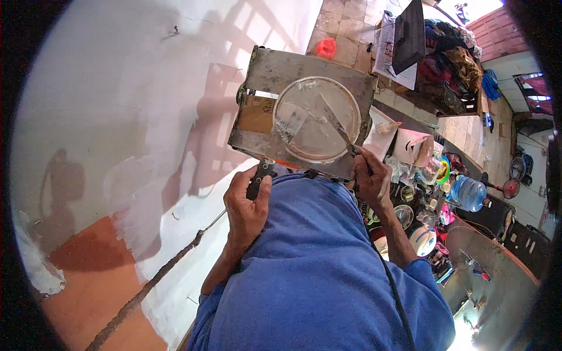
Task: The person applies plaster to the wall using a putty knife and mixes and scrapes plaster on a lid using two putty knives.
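Observation:
In my left hand [246, 205] is a dark, riveted tool handle [260, 174], gripped upright; I cannot clearly make out its blade against what lies beyond. My right hand [369, 178] is closed on a putty knife [333, 117], its long metal blade angled up-left over a round, pale lid or shallow tray [316, 149] with pasty smears. That round piece rests on a worn grey board [310, 64] with a brown cardboard patch [254, 114] at its left, just beyond both hands.
A pale wall [99, 117] fills the left, with orange patches and a long rough groove. At right are cluttered containers, a blue water jug [468, 193], and piled cloths beside a dark flat panel [408, 35]. A red plastic bag [326, 48] lies on the tiled floor beyond.

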A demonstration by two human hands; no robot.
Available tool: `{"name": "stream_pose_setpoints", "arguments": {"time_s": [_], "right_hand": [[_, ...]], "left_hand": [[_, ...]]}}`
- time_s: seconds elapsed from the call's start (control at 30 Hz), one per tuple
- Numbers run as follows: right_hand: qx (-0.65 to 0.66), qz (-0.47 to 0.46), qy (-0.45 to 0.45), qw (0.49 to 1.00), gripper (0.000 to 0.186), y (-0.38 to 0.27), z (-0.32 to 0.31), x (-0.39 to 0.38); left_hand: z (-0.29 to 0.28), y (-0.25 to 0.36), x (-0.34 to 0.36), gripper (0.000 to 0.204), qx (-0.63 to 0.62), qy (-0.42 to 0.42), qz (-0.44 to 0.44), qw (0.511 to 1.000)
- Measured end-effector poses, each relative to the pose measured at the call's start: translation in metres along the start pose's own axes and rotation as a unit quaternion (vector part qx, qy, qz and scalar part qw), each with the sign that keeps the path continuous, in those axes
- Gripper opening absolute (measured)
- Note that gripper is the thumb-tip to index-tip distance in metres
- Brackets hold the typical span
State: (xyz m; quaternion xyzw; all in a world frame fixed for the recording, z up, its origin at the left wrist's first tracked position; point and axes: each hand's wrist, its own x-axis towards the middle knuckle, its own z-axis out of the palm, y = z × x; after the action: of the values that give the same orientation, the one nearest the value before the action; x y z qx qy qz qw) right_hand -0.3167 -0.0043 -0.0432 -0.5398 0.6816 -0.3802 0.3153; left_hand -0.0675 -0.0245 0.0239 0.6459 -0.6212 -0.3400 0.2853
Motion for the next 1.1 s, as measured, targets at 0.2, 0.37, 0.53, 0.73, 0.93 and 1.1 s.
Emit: {"name": "stream_pose_setpoints", "arguments": {"time_s": [0.2, 0.37, 0.53, 0.73, 0.93, 1.1], "right_hand": [[-0.092, -0.099, 0.048, 0.990, 0.024, -0.005, -0.005, 0.000], [-0.164, -0.152, 0.079, 0.971, 0.027, -0.007, 0.001, 0.002], [-0.189, -0.163, 0.082, 0.965, 0.027, -0.001, 0.005, 0.003], [-0.174, -0.139, 0.068, 0.973, 0.029, -0.001, 0.003, 0.002], [-0.096, -0.167, 0.075, 0.978, 0.028, -0.013, 0.001, -0.003], [-0.032, -0.204, 0.037, 0.978, 0.026, -0.030, 0.009, -0.005]], "left_hand": [[-0.006, 0.000, 0.003, 0.028, -0.179, -0.051, -0.170, 0.968], [-0.012, -0.001, 0.009, 0.038, -0.321, -0.071, -0.202, 0.923], [-0.014, -0.004, 0.012, 0.035, -0.381, -0.112, -0.200, 0.896], [-0.011, -0.006, 0.011, 0.036, -0.396, -0.136, -0.191, 0.888], [-0.010, -0.008, 0.011, 0.040, -0.390, -0.169, -0.202, 0.882], [-0.009, 0.001, 0.010, 0.040, -0.413, -0.224, -0.245, 0.848]]}}
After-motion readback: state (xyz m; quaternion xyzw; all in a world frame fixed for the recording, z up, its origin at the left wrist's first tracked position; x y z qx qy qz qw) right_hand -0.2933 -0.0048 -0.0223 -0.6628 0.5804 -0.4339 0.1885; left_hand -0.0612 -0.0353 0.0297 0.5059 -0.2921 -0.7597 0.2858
